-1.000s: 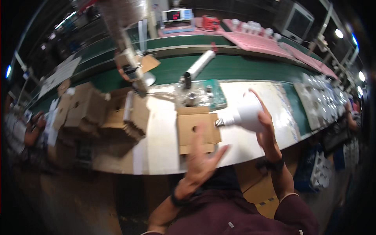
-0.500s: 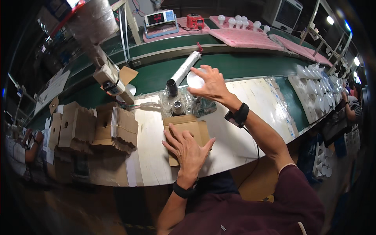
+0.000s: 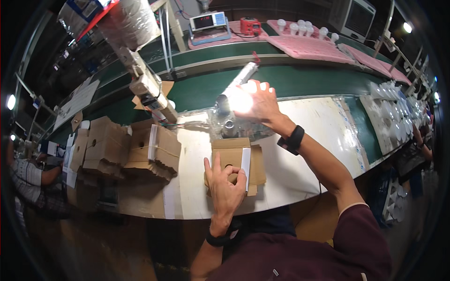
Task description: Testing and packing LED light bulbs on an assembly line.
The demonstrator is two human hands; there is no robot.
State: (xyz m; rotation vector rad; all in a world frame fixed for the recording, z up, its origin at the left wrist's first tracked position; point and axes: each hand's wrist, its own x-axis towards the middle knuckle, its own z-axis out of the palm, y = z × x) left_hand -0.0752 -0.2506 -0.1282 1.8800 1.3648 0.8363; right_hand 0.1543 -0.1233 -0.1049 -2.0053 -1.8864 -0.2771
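Note:
My right hand [image 3: 262, 105] is closed round a glowing light bulb [image 3: 241, 100], its fingers over the top and far side. Beside the bulb is the dark test socket [image 3: 222, 104]; glare hides whether they join. A second, metal-rimmed socket [image 3: 228, 125] stands just nearer. My left hand [image 3: 226, 189] is over a flat brown cardboard carton [image 3: 225, 154] with a round hole. Thumb and forefinger pinch near its raised white edge [image 3: 246, 164], while other fingers stretch out over the cardboard. More cardboard [image 3: 258, 164] lies beneath, sticking out to the right.
Stacks of flat cartons [image 3: 105, 145] stand at left beside a post [image 3: 152, 96]. A meter [image 3: 208, 21], a red device [image 3: 250, 26] and upright bulbs [image 3: 302, 28] occupy the far shelf. White bulbs fill a tray [image 3: 389, 117] at right. Other people [image 3: 33, 175] sit at both sides.
The bulb has moved nearer the dark socket and now shines. My left hand's thumb and forefinger have drawn together, and a white carton edge now stands up beside them. The whole view has shifted slightly.

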